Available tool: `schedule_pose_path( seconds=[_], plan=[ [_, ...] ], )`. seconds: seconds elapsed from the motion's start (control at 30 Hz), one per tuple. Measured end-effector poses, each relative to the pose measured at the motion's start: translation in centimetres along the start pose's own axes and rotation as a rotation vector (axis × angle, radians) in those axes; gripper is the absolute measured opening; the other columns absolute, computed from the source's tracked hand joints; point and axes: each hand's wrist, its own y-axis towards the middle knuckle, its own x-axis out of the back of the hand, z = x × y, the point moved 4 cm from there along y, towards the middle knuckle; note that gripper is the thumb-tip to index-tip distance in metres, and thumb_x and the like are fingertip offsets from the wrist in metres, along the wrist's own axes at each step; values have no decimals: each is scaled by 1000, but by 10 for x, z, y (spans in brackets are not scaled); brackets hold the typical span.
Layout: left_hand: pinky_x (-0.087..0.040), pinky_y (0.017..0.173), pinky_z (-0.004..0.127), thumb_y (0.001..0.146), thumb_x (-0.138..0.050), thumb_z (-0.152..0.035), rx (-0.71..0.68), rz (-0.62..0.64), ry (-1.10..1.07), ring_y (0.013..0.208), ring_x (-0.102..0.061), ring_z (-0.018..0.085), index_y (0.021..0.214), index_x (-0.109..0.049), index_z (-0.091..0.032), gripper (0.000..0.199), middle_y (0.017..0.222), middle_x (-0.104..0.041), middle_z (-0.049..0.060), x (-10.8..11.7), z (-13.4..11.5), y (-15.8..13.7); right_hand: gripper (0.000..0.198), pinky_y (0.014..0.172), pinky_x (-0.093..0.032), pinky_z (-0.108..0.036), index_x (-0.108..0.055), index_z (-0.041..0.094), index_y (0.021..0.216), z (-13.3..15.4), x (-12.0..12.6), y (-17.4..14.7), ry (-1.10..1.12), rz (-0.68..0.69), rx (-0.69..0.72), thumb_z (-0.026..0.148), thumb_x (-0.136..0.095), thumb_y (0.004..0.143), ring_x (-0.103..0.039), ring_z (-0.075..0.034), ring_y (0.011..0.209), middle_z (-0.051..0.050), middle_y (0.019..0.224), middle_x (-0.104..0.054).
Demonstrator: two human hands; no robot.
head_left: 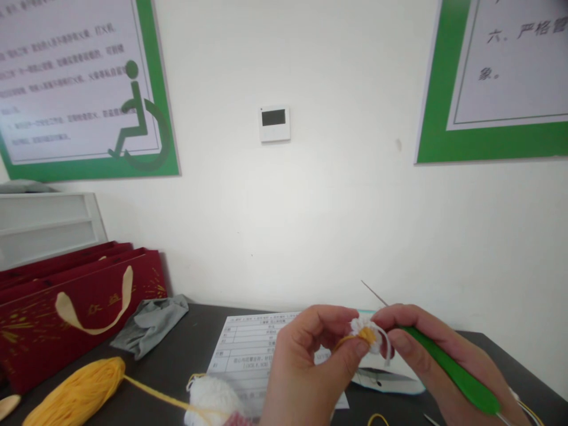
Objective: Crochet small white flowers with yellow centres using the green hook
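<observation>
My left hand (310, 361) pinches a small crochet flower (367, 336) with white petals and a yellow centre between thumb and fingers. A crochet hook (452, 367) with a green handle lies in my right hand (421, 340), which is closed around it. Its thin metal shaft points up and left past the fingertips, clear of the flower. A loose white yarn tail (387, 349) curls from the flower beside my right fingertips. Whether those fingers touch the petals I cannot tell. Yellow yarn also runs under my left thumb.
On the dark table (186, 337) lie a yellow yarn skein (77, 393), a white yarn ball (213, 399), a printed sheet (242, 349) partly behind my left hand, and a grey cloth (153, 322). Red gift bags (89, 296) stand at left. A white wall (288, 225) rises behind.
</observation>
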Motion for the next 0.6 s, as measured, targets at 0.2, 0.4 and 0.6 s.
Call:
schedule_pose_path(
  seconds=[0.2, 0.4, 0.6],
  plan=[
    [-47, 68, 24, 66, -80, -20, 5, 29, 22, 68, -58, 13, 71, -77, -22, 6, 70, -74, 1, 0, 2, 1, 20, 54, -48, -12, -70, 31, 71, 10, -9, -3, 126, -96, -164, 48, -65, 80, -60, -10, 55, 6, 58, -64],
    [-47, 76, 30, 77, -73, -37, -25, 56, 58, 76, -60, 18, 81, -79, -24, 15, 79, -76, 4, 6, 4, 1, 20, 47, -49, -12, -69, 31, 74, 12, -7, -1, 31, -14, 6, 43, -60, 87, -61, -11, 49, 6, 56, -65],
    [-45, 74, 29, 76, -74, -42, -54, -28, 81, 73, -56, 16, 78, -77, -24, 18, 72, -69, 1, 8, -4, 1, 7, 50, -52, -10, -63, 33, 87, 25, 0, -2, -157, -136, 362, 27, -60, 90, -65, -9, 51, 9, 68, -69]
  ],
)
